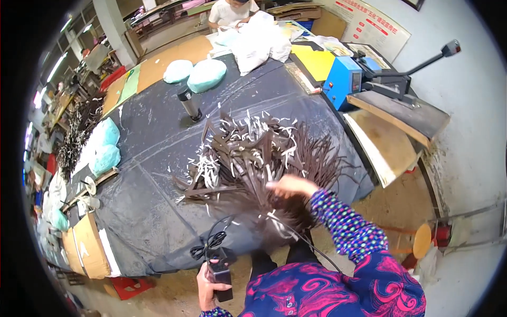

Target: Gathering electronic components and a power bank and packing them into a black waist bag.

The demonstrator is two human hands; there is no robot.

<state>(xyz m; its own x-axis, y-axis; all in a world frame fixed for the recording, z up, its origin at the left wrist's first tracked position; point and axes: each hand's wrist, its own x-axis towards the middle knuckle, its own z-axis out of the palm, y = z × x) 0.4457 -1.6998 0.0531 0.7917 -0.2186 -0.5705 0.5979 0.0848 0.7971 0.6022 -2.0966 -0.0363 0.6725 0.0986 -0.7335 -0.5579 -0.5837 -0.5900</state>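
Note:
A large heap of dark brown strips [248, 153], many with white ends, lies on the table's near right part. Over the heap's near side is my right hand [293, 186], its fingers closed on some of the strips; motion blurs the fingertips and the strips hanging over the table edge below. Low in the view, off the table's near edge, my left hand [207, 282] grips a small black box-shaped device [222, 280]. A coiled black cable [208, 245] sits by the top of the device, and a lead runs from there to the right, past the strips.
A blue heat press [343, 82] with a long lever stands at the right. A dark cup [188, 104] and pale green bundles [207, 75] are farther back on the dark-covered table [153, 179]. White bags [256, 45] lie before another person [232, 13]. An orange stool [421, 240] stands at right.

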